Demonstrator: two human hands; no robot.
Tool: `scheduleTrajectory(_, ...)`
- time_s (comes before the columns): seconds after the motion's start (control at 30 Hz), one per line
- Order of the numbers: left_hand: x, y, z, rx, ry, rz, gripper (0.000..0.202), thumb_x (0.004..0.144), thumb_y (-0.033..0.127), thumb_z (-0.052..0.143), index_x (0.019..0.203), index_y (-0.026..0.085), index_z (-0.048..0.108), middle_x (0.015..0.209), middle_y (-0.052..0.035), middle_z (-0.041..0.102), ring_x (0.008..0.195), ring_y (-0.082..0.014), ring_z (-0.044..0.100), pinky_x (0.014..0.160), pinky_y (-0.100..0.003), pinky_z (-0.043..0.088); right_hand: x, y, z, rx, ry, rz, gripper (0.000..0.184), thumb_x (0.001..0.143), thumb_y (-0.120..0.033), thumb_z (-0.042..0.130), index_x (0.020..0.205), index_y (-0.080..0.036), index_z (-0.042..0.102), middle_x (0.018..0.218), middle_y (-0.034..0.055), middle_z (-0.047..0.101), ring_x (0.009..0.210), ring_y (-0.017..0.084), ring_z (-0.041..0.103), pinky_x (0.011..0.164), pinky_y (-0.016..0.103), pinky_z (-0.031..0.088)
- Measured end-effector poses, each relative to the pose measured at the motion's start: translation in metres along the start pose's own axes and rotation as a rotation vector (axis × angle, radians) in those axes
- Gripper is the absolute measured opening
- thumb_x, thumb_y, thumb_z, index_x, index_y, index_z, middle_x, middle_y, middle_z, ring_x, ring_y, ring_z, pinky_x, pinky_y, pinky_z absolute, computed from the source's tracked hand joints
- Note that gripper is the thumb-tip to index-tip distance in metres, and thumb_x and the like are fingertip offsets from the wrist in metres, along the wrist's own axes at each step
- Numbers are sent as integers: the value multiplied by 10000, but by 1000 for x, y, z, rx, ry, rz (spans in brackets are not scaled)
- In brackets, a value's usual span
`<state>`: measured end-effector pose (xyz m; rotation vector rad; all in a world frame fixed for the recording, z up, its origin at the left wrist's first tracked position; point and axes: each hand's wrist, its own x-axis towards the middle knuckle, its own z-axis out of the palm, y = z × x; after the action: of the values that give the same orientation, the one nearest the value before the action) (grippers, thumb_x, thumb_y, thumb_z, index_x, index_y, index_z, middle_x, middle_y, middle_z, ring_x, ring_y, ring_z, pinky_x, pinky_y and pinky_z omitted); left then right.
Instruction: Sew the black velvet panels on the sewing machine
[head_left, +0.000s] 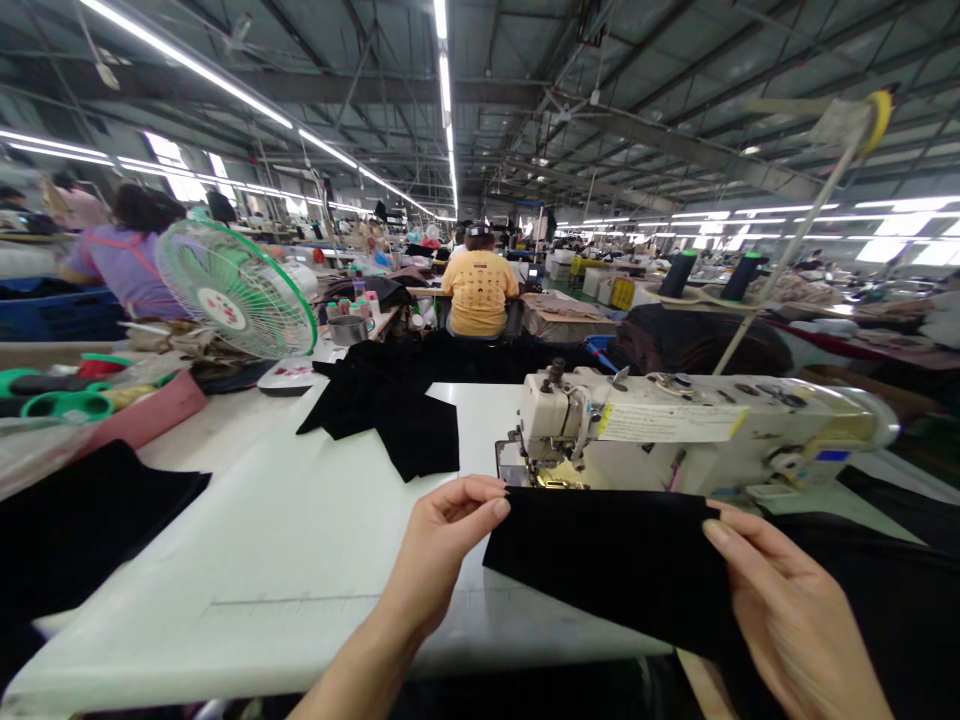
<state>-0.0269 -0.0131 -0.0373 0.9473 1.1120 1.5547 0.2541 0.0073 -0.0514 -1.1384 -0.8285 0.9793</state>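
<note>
Plainly, the left hand (441, 540) and right hand (787, 585) pinch black cloth (607, 555), partly hidden behind the latter.

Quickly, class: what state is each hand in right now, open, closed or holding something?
Left hand: closed, pinching the flat black cloth panel at its upper left corner.
Right hand: closed, pinching that panel near its upper right corner.

We have a pale, smooth surface (300, 530) before us, a thin ruled scale (300, 600) marked across its near part. Toward its far side we see black cut pieces (409, 435) lying flat, their edges angular and partly overlapping the pale top. On its right half we find a cream sewing machine (645, 450), with dark fabric (900, 505) near its right end.
</note>
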Motion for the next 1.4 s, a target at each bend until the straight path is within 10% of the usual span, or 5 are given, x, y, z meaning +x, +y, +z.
scheduleTrajectory(1.4, 11, 3, 4, -95, 270, -85, 421, 414, 264, 927, 707, 205, 631, 734, 47, 675, 731, -82, 641, 682, -84, 554, 1, -8, 13, 98, -177, -9, 303, 646, -393, 897, 776, -182, 723, 737, -7, 700, 671, 112, 595, 660, 223, 465)
